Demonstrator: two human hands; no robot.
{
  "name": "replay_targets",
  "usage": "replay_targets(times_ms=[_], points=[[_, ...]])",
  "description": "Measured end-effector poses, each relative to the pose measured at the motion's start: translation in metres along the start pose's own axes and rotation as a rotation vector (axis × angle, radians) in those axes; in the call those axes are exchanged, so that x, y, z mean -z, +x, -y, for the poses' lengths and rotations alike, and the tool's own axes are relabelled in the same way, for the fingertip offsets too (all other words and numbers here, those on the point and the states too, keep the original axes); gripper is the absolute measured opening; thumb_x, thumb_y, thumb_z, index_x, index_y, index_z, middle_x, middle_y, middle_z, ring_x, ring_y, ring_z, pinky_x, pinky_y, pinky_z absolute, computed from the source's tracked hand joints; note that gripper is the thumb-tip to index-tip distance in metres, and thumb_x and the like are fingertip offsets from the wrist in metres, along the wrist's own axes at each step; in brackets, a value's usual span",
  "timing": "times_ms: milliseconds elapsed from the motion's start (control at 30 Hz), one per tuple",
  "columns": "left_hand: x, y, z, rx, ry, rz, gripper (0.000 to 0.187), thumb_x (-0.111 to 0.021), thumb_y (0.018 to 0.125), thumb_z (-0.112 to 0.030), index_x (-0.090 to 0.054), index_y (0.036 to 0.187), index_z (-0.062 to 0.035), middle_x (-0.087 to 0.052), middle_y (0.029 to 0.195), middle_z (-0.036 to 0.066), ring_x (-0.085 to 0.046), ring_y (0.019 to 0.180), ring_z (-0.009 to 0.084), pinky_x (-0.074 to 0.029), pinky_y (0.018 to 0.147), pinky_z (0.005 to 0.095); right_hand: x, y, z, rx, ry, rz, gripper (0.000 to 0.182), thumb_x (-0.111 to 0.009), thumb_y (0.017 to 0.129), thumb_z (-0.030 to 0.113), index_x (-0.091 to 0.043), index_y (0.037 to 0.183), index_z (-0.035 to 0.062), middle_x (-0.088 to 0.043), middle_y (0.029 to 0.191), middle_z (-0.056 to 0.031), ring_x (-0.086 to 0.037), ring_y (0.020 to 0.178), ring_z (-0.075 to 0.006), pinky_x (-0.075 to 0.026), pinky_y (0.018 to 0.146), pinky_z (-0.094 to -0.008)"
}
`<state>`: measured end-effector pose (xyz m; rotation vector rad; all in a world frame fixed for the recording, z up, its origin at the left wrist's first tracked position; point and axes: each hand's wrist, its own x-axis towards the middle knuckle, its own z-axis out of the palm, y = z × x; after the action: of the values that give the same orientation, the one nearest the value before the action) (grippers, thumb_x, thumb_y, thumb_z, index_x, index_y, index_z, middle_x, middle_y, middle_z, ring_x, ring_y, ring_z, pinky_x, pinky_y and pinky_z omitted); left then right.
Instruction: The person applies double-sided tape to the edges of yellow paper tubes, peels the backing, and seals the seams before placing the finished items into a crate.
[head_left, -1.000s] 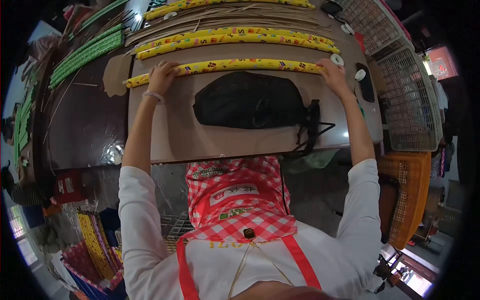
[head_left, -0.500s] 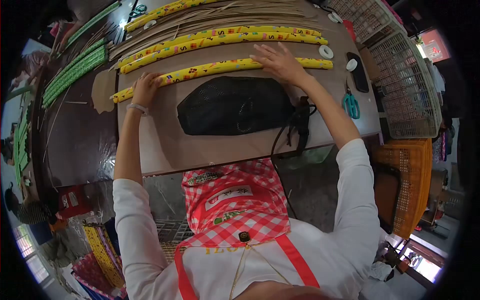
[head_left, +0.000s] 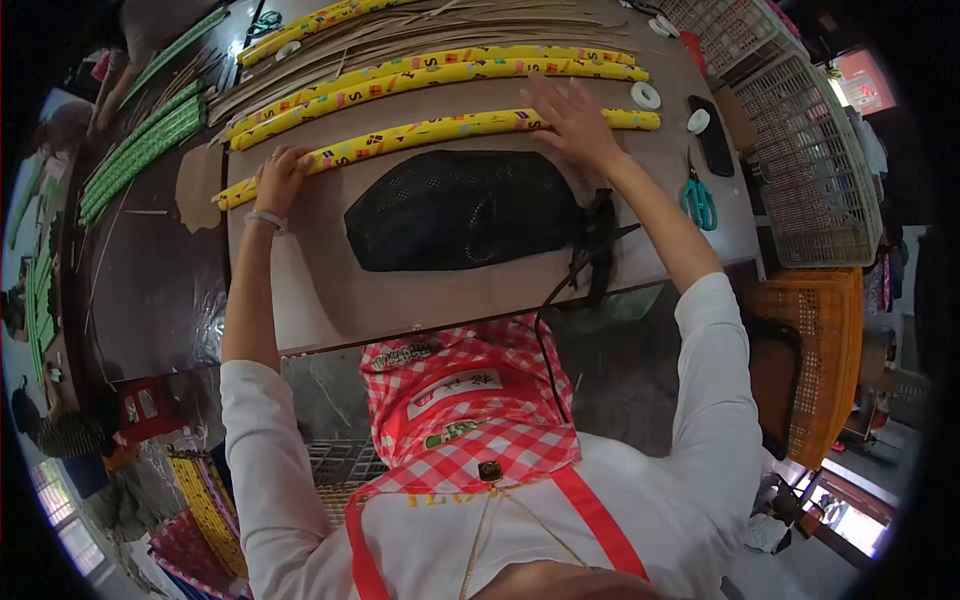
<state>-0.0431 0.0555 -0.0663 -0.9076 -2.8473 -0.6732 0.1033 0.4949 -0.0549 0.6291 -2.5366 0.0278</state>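
Note:
A yellow printed paper roll (head_left: pixel 420 134), long and thin, lies across the table in front of me. My left hand (head_left: pixel 284 178) is closed over it near its left end. Toward its right end, my right hand (head_left: pixel 572 122) rests on the roll with fingers stretched out and spread. Just below the roll sits a dark mesh drawstring bag (head_left: pixel 460 212), its cord hanging over the table edge. Two more yellow rolls (head_left: pixel 440 82) lie side by side beyond my hands.
Brown strips (head_left: pixel 400 45) lie behind the rolls, green rolls (head_left: pixel 145 150) at left. On the right are teal-handled scissors (head_left: pixel 698 205), a white tape roll (head_left: pixel 645 96) and a dark phone-like object (head_left: pixel 712 145). Plastic baskets (head_left: pixel 815 170) stand beyond the table's right edge.
My right hand has shifted slightly right and down along the roll, fingers still spread. The left hand stays near the left end. The whole view has shifted a little.

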Motion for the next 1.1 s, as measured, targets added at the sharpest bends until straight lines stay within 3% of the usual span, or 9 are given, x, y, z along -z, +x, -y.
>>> replay_targets(times_ms=[100, 200, 367, 567, 667, 800, 933, 1000, 1100], points=[[0.003, 0.002, -0.002, -0.031, 0.0, -0.003, 0.029, -0.047, 0.088, -0.033, -0.061, 0.099, -0.0102, -0.056, 0.096, 0.008, -0.052, 0.095, 0.0271, -0.036, 0.082, 0.037, 0.002, -0.002, -0.002, 0.002, -0.15, 0.116, 0.061, -0.06, 0.078, 0.028, -0.033, 0.133, 0.0285, -0.027, 0.141, 0.0001, -0.03, 0.128, -0.0157, -0.022, 0.101, -0.0485], [0.001, 0.0, 0.0, -0.029, 0.018, -0.019, 0.03, -0.046, 0.088, -0.034, -0.061, 0.099, -0.0096, -0.056, 0.096, 0.008, -0.052, 0.094, 0.0278, -0.037, 0.082, 0.0375, 0.013, -0.027, -0.02, -0.05, -0.246, 0.181, 0.057, -0.056, 0.082, 0.034, -0.031, 0.133, 0.0362, -0.022, 0.143, 0.003, -0.024, 0.131, -0.0137, -0.023, 0.101, -0.0476], [-0.002, 0.002, 0.006, -0.071, 0.022, -0.034, 0.03, -0.046, 0.089, -0.034, -0.062, 0.098, -0.0093, -0.056, 0.096, 0.009, -0.053, 0.092, 0.0292, -0.038, 0.081, 0.0385, 0.042, -0.098, -0.048, -0.365, -0.456, 0.265, 0.053, -0.05, 0.086, 0.032, -0.03, 0.135, 0.0268, -0.021, 0.143, -0.0063, -0.023, 0.131, -0.0209, -0.019, 0.101, -0.0515], [0.0, 0.002, 0.006, -0.057, -0.069, 0.006, 0.028, -0.047, 0.089, -0.03, -0.061, 0.102, -0.0099, -0.055, 0.097, 0.009, -0.052, 0.094, 0.0292, -0.037, 0.083, 0.038, 0.042, -0.093, -0.024, -0.755, -0.608, 0.298, 0.072, -0.057, 0.079, 0.036, -0.027, 0.13, -0.0056, -0.019, 0.139, -0.024, -0.016, 0.13, -0.0348, -0.012, 0.104, -0.0501], [0.001, 0.002, 0.006, 0.052, -0.054, 0.064, 0.027, -0.048, 0.088, -0.029, -0.06, 0.101, -0.0085, -0.054, 0.096, 0.009, -0.051, 0.095, 0.0282, -0.036, 0.084, 0.0374, 0.025, -0.093, -0.034, -0.912, -0.399, 0.099, 0.074, -0.058, 0.079, 0.039, -0.028, 0.13, -0.0059, -0.016, 0.139, -0.0246, -0.015, 0.13, -0.0361, -0.011, 0.104, -0.0503], [0.0, 0.0, 0.004, -0.037, -0.107, -0.006, 0.027, -0.049, 0.088, -0.028, -0.06, 0.099, -0.0069, -0.054, 0.096, 0.009, -0.052, 0.094, 0.0283, -0.037, 0.083, 0.0363, 0.021, -0.105, -0.038, -1.063, -0.386, 0.03, 0.078, -0.058, 0.079, 0.042, -0.025, 0.133, -0.0031, -0.018, 0.139, -0.0256, -0.015, 0.13, -0.0376, -0.011, 0.102, -0.0526], [-0.004, 0.002, 0.011, -0.016, -0.143, 0.003, 0.027, -0.049, 0.087, -0.028, -0.06, 0.099, -0.0063, -0.055, 0.094, 0.01, -0.052, 0.093, 0.0284, -0.038, 0.081, 0.0363, 0.023, -0.108, -0.03, -0.937, -0.352, -0.002, 0.076, -0.055, 0.08, 0.046, -0.024, 0.136, 0.0042, -0.018, 0.139, -0.0261, -0.013, 0.13, -0.0386, -0.01, 0.102, -0.0541], [-0.003, 0.001, 0.009, -0.033, -0.08, -0.02, 0.026, -0.05, 0.087, -0.027, -0.06, 0.098, -0.0061, -0.055, 0.093, 0.011, -0.053, 0.092, 0.0284, -0.039, 0.08, 0.037, 0.02, -0.111, -0.034, -0.725, -0.591, 0.148, 0.073, -0.052, 0.08, 0.05, -0.026, 0.136, 0.0103, -0.016, 0.139, -0.0269, -0.011, 0.13, -0.0396, -0.008, 0.102, -0.0551], [0.002, -0.002, -0.001, -0.048, -0.061, -0.035, 0.026, -0.05, 0.087, -0.027, -0.061, 0.097, -0.0059, -0.056, 0.094, 0.01, -0.054, 0.092, 0.0283, -0.039, 0.08, 0.037, 0.018, -0.108, -0.03, -0.93, -0.483, 0.14, 0.075, -0.051, 0.081, 0.05, -0.028, 0.134, 0.0023, -0.016, 0.139, -0.0286, -0.011, 0.13, -0.0406, -0.007, 0.102, -0.0545]])
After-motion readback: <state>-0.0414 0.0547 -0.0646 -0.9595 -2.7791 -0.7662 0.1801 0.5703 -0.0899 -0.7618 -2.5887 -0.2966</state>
